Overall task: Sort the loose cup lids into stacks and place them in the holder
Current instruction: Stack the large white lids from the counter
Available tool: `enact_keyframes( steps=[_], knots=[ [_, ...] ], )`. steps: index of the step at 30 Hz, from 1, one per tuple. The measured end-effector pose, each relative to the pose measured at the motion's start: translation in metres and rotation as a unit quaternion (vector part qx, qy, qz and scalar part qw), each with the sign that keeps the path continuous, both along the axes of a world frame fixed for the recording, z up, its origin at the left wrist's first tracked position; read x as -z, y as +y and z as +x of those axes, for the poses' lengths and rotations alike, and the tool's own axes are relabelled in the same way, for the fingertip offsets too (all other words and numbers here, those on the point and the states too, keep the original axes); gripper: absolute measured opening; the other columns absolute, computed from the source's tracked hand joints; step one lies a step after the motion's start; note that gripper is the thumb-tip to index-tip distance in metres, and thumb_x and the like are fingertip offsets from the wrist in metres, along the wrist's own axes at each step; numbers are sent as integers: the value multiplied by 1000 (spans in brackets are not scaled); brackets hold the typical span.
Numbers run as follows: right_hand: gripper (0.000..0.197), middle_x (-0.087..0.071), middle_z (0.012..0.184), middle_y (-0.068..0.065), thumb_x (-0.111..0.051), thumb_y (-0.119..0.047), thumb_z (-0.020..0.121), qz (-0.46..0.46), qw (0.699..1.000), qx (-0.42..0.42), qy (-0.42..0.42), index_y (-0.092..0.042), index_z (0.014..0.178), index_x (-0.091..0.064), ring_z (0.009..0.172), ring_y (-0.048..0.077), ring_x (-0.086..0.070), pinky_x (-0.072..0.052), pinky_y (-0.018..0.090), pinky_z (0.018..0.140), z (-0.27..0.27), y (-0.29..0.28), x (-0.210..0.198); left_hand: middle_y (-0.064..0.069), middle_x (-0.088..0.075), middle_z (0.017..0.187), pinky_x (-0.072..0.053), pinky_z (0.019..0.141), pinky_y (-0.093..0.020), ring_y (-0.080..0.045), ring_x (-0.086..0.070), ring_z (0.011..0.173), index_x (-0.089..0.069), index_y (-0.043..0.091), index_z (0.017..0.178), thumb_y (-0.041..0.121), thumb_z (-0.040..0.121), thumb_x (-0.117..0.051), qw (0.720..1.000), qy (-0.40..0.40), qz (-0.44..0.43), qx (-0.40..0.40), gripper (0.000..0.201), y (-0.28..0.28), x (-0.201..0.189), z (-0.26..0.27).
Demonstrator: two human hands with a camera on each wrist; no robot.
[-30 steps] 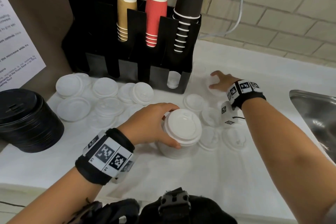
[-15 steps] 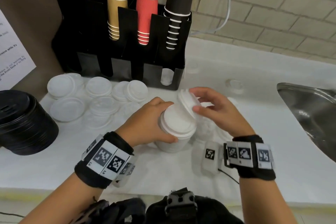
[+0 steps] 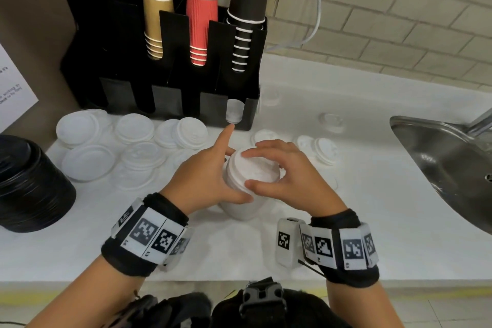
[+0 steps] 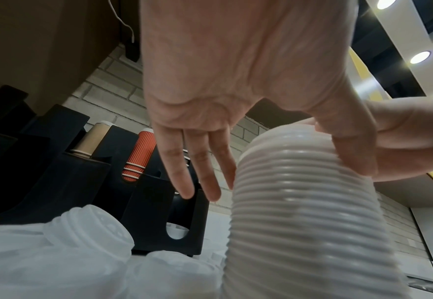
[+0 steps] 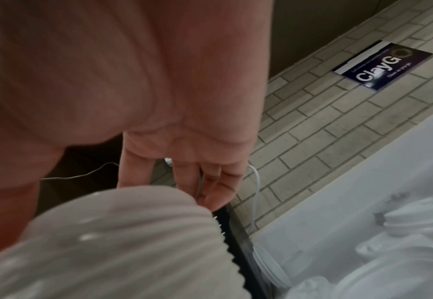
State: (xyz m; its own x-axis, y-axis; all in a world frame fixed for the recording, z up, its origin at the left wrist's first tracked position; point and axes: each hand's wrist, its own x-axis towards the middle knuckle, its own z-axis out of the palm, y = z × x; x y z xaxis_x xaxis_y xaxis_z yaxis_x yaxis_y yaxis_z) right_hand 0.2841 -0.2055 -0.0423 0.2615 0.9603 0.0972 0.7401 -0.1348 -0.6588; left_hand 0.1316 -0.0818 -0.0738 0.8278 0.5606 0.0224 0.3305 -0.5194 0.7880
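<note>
A tall stack of white lids (image 3: pixel 241 208) stands on the white counter (image 3: pixel 346 221) in front of me. My left hand (image 3: pixel 234 165) steadies its left side: the thumb lies along the front and the fingers (image 4: pixel 197 172) are straight, the index pointing away. My right hand (image 3: pixel 253 168) curls over the stack's top and pinches the top lid (image 3: pixel 262 168) between thumb and fingers. In the left wrist view the ribbed stack (image 4: pixel 304 212) fills the right half. The black holder (image 3: pixel 165 80) stands behind, with a few white lids (image 3: pixel 233 112) in its rightmost lower slot.
Loose white lids lie left of the stack (image 3: pixel 87 162) and right of it (image 3: pixel 324 150). A stack of black lids (image 3: pixel 29 184) sits at far left. Brown, red and black cups (image 3: pixel 198 24) fill the holder's upper slots. A steel sink (image 3: pixel 452 168) is at right.
My right hand fetched a lid from the far right and brought it onto the stack's top. My left hand's fingers have straightened from their grip on the stack.
</note>
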Motion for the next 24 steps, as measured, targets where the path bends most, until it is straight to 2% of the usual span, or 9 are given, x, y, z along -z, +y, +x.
enact_keyframes(
  steps=[2, 5, 10, 14, 17, 19, 22, 24],
  knots=[
    [50, -53, 128, -7, -81, -32, 71, -2, 1000, -2, -21, -39, 117, -64, 120, 10, -39, -29, 14, 95, -2, 1, 0, 40, -42, 105, -36, 78, -7, 4, -51, 103, 0, 39, 152, 50, 52, -87, 1000, -3, -2, -1, 134, 0, 0, 0],
    [51, -51, 127, -10, -81, -35, 70, -3, 999, -3, -45, -39, 117, -63, 120, 11, -38, -24, 5, 92, -3, 0, 0, 30, -48, 113, -40, 82, -13, 1, -52, 107, -3, 38, 153, 49, 52, -87, 1000, -3, 3, 4, 132, 0, -1, 0],
    [51, -50, 124, -10, -83, -34, 68, 1, 999, -2, -46, -36, 115, -63, 117, 13, -40, -27, 10, 92, -6, 0, 1, 20, -52, 122, -46, 90, -27, -4, -53, 111, -27, 32, 148, 47, 55, -88, 999, 17, 30, 3, 112, -3, -4, -1],
    [50, -47, 124, -9, -83, -31, 69, 3, 1000, -4, -10, -33, 115, -63, 118, 10, -37, -25, 4, 93, -5, -2, 3, 17, -57, 121, -49, 92, -36, -7, -56, 108, -45, 31, 135, 51, 53, -84, 999, 18, 33, 11, 92, -4, -7, -1],
    [50, -47, 124, -10, -83, -32, 70, -8, 1000, -19, -15, -32, 115, -61, 117, 9, -37, -25, 3, 93, -5, -3, 0, 18, -58, 119, -49, 92, -36, -5, -56, 107, -50, 32, 132, 56, 50, -77, 999, 11, 24, 20, 89, -4, -11, 0],
    [51, -50, 122, -11, -83, -36, 69, -29, 998, -52, -22, -31, 115, -62, 113, 8, -42, -31, 6, 92, 2, -3, -9, 19, -60, 115, -50, 90, -34, -3, -57, 102, -53, 35, 128, 59, 49, -79, 999, 10, 19, 27, 87, -2, -12, 1],
    [38, -62, 111, -10, -77, -39, 74, -63, 991, -79, 86, -26, 108, -66, 98, 7, -58, -46, 16, 81, 33, 14, -28, 26, -57, 110, -48, 84, -25, 6, -55, 96, -54, 40, 125, 51, 50, -89, 999, 16, 24, 28, 83, 5, -12, 2],
    [22, -63, 105, -6, -69, -30, 85, -61, 991, -23, 119, -24, 106, -64, 87, 7, -59, -46, 14, 74, 64, 41, -33, 30, -53, 108, -45, 83, -21, 11, -52, 94, -52, 43, 127, 48, 50, -91, 999, 26, 33, 32, 86, 9, -11, 3]
  ],
)
